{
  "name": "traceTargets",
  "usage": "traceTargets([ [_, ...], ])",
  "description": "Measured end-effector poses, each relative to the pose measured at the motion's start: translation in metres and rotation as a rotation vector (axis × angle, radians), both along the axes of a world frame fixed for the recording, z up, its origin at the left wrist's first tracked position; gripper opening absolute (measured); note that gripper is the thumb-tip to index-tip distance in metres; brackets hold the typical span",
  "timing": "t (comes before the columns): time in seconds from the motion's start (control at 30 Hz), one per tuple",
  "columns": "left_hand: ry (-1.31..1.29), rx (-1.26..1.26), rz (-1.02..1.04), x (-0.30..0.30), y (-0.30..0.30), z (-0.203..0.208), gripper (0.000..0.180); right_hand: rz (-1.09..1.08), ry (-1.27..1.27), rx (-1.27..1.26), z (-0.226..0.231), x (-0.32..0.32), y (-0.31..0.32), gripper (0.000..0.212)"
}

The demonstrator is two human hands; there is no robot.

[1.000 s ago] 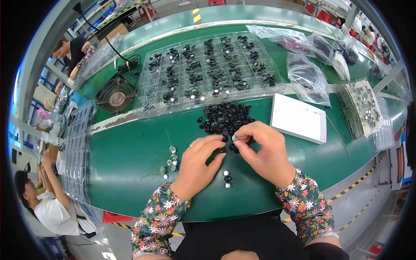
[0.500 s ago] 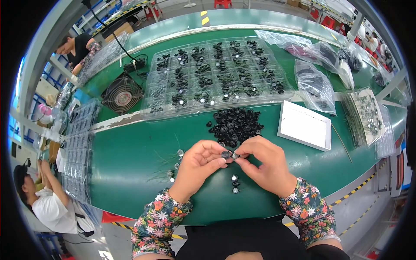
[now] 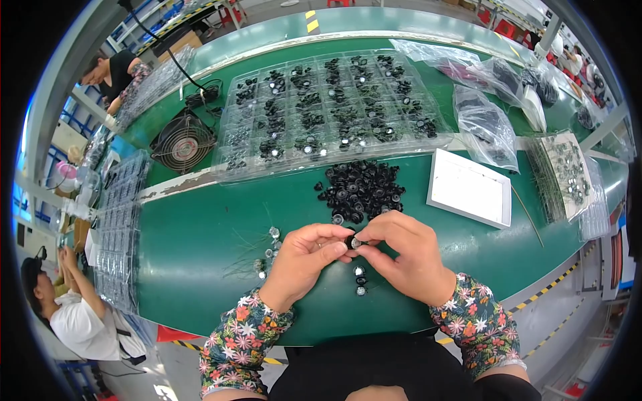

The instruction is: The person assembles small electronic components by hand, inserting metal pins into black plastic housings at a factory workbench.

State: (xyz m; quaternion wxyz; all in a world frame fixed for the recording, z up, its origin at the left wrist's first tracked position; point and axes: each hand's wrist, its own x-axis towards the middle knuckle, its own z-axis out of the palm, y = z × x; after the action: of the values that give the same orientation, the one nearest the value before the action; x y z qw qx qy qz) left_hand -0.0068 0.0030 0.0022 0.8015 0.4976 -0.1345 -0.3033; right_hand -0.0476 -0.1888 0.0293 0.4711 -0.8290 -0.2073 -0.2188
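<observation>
My left hand (image 3: 302, 262) pinches a small round black cap (image 3: 349, 241) between thumb and fingertips. Pressed against it is a small clear-silver disc (image 3: 356, 243), gripped by the thumb and forefinger of my right hand (image 3: 408, 259). The fingertips hide much of both parts. Just beyond my hands lies a heap of black round caps (image 3: 364, 190), with a clear round piece (image 3: 338, 219) at its near edge. Between my wrists a short row of black-and-silver pieces (image 3: 360, 281) rests on the green table. Several silver pieces with thin wires (image 3: 259, 265) lie left of my left hand.
Behind the heap stands a clear compartment tray (image 3: 321, 113) filled with small parts. A white box (image 3: 469, 189) sits to the right, near plastic bags (image 3: 483, 123) and a wired stack (image 3: 565, 177). A black fan (image 3: 182, 142) stands left. Two people work at the left.
The black cap and the silver disc, side by side before, now overlap between my fingertips. My hands have drawn slightly closer together. The whole view has shifted a little.
</observation>
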Motion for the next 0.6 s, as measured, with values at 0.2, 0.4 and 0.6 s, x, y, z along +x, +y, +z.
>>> traceTargets([
  [0.2,0.03,-0.037,-0.005,-0.0006,0.0021,-0.0019,0.024,-0.024,-0.027,-0.02,0.001,-0.0007,0.003,0.019],
  [0.4,0.039,-0.071,-0.005,-0.0011,-0.0002,-0.0028,0.021,-0.071,-0.095,-0.093,0.0023,-0.0024,0.0036,0.019],
  [0.6,0.04,-0.091,0.002,-0.0015,-0.0001,-0.0037,0.018,-0.075,-0.13,-0.096,0.0018,-0.0024,0.0048,0.019],
])
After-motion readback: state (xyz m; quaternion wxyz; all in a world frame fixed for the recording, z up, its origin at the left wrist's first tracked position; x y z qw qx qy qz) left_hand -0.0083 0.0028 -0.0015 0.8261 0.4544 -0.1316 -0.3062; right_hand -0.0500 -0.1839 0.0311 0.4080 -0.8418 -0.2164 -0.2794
